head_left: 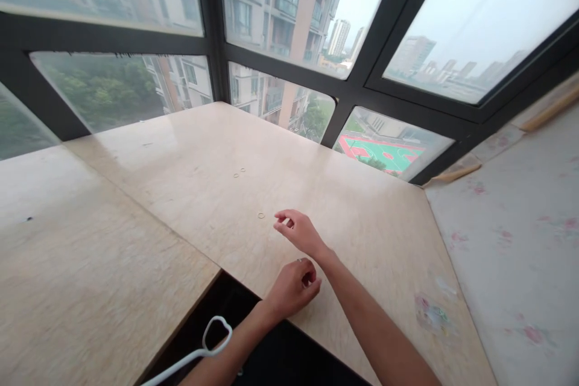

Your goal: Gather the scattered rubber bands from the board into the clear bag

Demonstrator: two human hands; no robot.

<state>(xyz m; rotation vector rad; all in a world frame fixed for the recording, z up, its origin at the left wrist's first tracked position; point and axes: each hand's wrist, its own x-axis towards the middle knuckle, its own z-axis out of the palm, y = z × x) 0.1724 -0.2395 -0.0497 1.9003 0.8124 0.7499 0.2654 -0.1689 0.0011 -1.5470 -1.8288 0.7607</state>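
Observation:
My right hand (300, 230) hovers over the pale tabletop with fingers loosely bent; thumb and index finger are apart, nothing visible between them. Just left of its fingertips lies a thin ring (261, 215). Farther back, another thin ring (236, 175) and a similar one (243, 170) lie close together. Nearer to me, my left hand (293, 286) is curled, its thumb close to the bent fingers; shadow hides what, if anything, is inside. A small shiny band (299, 260) shows at a left finger. My right forearm passes just right of the left hand.
A clear plastic packet (434, 316) with small colored bits lies at right. A white rod with a heart-shaped loop (218, 335) crosses near my left forearm. The tabletop (136, 265) has a seam and a dark cutout. Windows and a floral-covered wall (520, 253) border it.

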